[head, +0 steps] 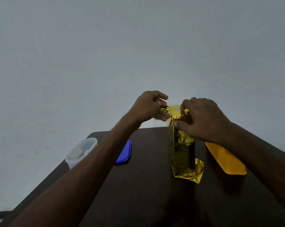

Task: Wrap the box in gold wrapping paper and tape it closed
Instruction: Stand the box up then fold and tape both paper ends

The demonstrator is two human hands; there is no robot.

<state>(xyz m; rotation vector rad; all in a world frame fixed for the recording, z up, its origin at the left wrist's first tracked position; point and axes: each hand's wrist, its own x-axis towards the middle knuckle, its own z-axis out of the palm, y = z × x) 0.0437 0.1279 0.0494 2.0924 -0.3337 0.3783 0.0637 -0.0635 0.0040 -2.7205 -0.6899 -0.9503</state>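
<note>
Standing upright near the tabletop's (146, 185) far edge, the box (181, 145) (gold-wrapped) is gripped by the right hand (202, 118); its top paper (164, 110) is pinched by the left hand (148, 107).

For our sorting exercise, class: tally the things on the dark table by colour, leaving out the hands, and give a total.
Gold: 1, the wrapped box
Blue: 1, the lid
Orange: 1, the tray
Clear: 1, the plastic tub
Total: 4
</note>
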